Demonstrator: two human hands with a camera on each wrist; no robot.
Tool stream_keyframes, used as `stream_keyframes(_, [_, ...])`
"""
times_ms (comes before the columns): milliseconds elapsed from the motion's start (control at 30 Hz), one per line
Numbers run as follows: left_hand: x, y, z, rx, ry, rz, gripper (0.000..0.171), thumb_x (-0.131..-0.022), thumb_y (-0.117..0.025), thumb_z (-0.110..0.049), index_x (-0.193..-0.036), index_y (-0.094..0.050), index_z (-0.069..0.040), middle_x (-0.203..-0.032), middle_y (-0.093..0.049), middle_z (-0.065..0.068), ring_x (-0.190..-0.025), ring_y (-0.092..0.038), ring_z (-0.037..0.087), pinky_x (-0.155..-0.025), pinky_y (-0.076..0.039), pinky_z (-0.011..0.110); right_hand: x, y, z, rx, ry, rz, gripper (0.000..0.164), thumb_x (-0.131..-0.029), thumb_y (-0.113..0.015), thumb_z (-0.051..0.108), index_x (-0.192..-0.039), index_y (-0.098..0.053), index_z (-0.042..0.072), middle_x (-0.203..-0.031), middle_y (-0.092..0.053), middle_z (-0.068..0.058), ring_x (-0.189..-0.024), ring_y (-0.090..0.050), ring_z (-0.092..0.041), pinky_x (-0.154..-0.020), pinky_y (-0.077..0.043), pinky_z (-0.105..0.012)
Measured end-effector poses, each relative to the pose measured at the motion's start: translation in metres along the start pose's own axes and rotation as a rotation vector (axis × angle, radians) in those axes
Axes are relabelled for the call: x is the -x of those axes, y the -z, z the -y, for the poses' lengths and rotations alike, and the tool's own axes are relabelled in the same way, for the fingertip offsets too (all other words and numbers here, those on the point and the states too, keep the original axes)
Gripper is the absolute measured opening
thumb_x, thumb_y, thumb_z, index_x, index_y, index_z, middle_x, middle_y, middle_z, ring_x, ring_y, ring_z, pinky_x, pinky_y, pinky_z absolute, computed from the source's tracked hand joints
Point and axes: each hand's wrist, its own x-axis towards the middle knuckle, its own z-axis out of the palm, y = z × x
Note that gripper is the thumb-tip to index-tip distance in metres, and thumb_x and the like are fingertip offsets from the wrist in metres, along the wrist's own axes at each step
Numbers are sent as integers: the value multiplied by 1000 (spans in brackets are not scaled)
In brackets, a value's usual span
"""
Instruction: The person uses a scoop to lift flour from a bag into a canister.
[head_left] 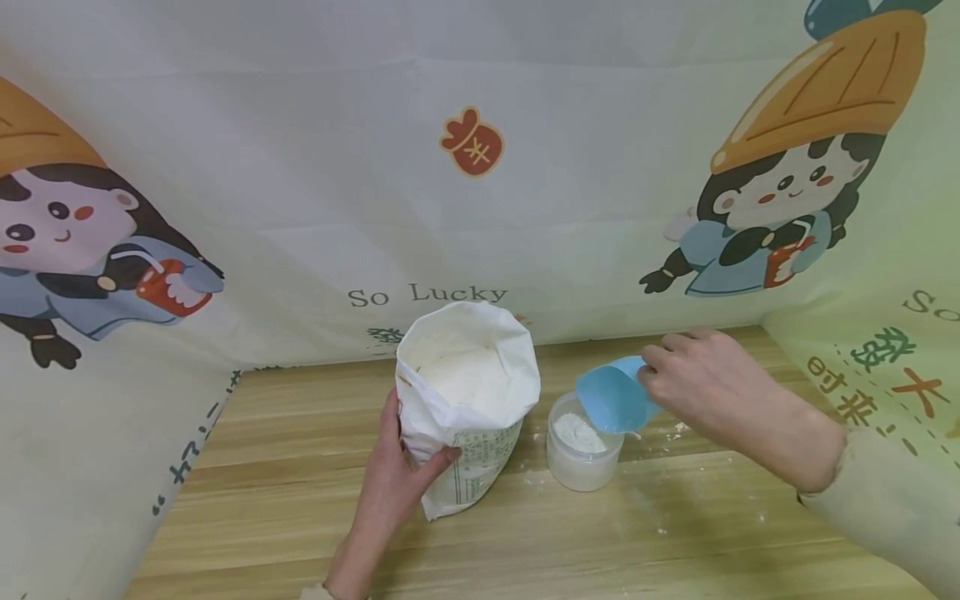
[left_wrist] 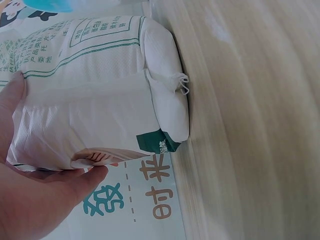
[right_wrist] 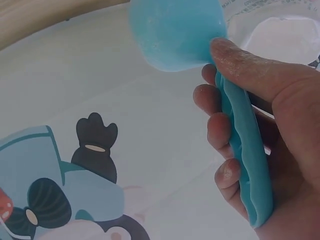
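head view softly lit, greenish toward right

We find the bag point(head_left: 487, 471) on the table point(head_left: 285, 467), powder point(head_left: 468, 379) inside it, with the left hand point(head_left: 401, 479) at its left and near sides. Just right of the bag we see the jar point(head_left: 581, 472), more powder in it. The scoop point(head_left: 611, 400) is over the jar's far right rim, the right hand point(head_left: 697, 383) on the scoop's right. Specks point(head_left: 679, 428) lie right of the jar; beyond the table's far edge is the cloth point(head_left: 315, 242).
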Motion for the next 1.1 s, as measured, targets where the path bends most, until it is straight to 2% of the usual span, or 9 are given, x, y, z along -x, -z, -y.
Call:
stream_keyframes(133, [0,0,0,-1,-2,0,116,-79,-92,-20,-166,-14,-22,-155,-46,19,-133,-53,41,-106,-46,59,4,-2,-2,-30,-14,-12,26,-68,-91,-4,-74,-71,12,-71,-55,-1,-63,-57,-20,-50,-41,-30])
stream_keyframes(367, [-1,-1,1,-6,-18,2,116,-79,-92,-20,-166,-14,-22,-155,-45,20,-133,-53,42,-106,-46,59,20,-15,-7,-128,-79,-64,26,-72,-95,23,-83,-74,13,-76,-62,0,-66,-62,-20,-50,-49,-33])
stream_keyframes(467, [-1,0,0,-1,-6,10,117,-79,-92,-20,-166,-14,-23,-156,-45,19,-134,-52,41,-107,-45,58,27,-21,-10,-188,-123,-114,29,-70,-96,24,-82,-73,13,-73,-59,2,-61,-58,-17,-47,-47,-32])
stream_keyframes(667, [0,1,0,-7,10,11,116,-80,-91,-22,-166,-14,-24,-156,-45,19,-133,-53,42,-106,-46,59,41,-18,-16,-298,-230,-73,22,-77,-90,27,-88,-76,14,-74,-60,7,-60,-56,-14,-48,-45,-32])
stream_keyframes(700, [0,1,0,-11,6,8,115,-81,-91,-22,-166,-14,-23,-156,-45,20,-133,-53,42,-105,-46,59,43,-17,-16,-300,-242,-73,23,-86,-84,36,-88,-75,15,-74,-59,8,-59,-54,-12,-47,-43,-30])
stream_keyframes(767, [0,0,0,-21,3,6,115,-81,-91,-24,-166,-14,-23,-155,-46,21,-132,-54,43,-105,-46,60,46,-14,-17,-308,-254,-101,39,-99,-65,52,-87,-74,16,-74,-57,9,-59,-51,-10,-47,-40,-29])
stream_keyframes(833, [0,0,0,-26,-5,1,113,-82,-90,-24,-166,-14,-22,-154,-46,22,-131,-54,43,-104,-47,60,47,-12,-18,-311,-255,-136,61,-105,-41,63,-86,-73,16,-74,-56,9,-58,-48,-9,-46,-38,-28])
stream_keyframes(900, [0,0,0,-28,-7,-1,113,-82,-90,-24,-166,-15,-22,-154,-46,22,-131,-54,43,-103,-47,60,47,-10,-19,-306,-259,-167,79,-104,-16,67,-86,-73,15,-75,-56,8,-58,-48,-9,-45,-37,-28])
stream_keyframes(1100, [0,1,0,-18,-2,5,114,-81,-90,-23,-166,-14,-22,-156,-45,21,-133,-52,43,-106,-46,60,46,1,-20,-308,-274,-200,80,-104,-17,68,-91,-76,15,-77,-59,7,-58,-51,-9,-42,-34,-26])
